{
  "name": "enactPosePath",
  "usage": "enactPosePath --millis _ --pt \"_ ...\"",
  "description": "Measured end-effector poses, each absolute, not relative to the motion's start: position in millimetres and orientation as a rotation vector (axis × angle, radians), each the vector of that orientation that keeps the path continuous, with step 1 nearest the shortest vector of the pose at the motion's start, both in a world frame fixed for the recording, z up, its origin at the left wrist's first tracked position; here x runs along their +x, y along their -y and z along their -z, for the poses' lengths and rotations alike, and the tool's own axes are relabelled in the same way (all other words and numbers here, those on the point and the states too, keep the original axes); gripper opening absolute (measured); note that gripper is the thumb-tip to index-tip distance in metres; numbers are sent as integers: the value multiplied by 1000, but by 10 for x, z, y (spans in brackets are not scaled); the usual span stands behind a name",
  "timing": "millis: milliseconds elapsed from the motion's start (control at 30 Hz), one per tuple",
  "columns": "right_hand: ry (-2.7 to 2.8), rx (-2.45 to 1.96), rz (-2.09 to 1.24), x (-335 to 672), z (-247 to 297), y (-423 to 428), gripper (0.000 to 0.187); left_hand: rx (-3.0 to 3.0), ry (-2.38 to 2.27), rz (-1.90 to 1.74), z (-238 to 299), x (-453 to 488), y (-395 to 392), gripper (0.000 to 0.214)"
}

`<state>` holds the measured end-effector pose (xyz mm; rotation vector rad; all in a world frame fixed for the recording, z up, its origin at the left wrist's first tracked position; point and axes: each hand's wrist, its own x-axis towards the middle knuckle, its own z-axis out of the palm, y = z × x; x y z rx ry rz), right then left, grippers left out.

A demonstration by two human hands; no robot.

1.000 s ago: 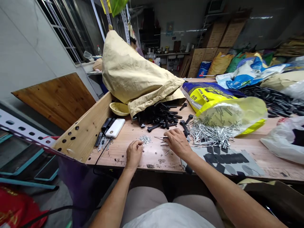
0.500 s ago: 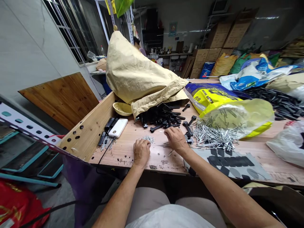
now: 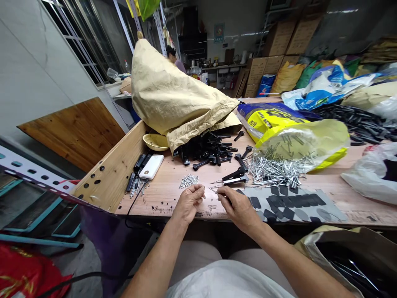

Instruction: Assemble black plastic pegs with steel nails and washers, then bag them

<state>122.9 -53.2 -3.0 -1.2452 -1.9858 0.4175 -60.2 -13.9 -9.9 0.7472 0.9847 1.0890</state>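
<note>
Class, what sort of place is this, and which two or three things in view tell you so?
Probably a small hand-assembly workshop: loose metal rods lie at the mouth of a yellow bag, black parts are heaped on the wooden worktop, and cardboard boxes stand stacked behind.

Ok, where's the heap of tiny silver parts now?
Head view, slightly left of centre: the tiny silver parts lie on the tabletop just beyond the left hand.

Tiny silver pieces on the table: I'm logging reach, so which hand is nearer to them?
Left. The left hand is just on the near side of the tiny silver pieces; the right hand is farther off, to their right.
</note>
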Motion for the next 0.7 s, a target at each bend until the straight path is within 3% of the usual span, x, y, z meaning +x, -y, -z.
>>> enactPosePath --millis 200,533,700 --pt "1971 -1288 -362 1225 79 675 17 542 -808 -1011 2 -419 326 32" --pt "1998 -1420 -294 1296 79 807 18 645 -910 -1015 3 -329 401 31" --pt "1892 -1387 -522 1327 49 813 19 834 -968 -1088 21 -290 441 22"
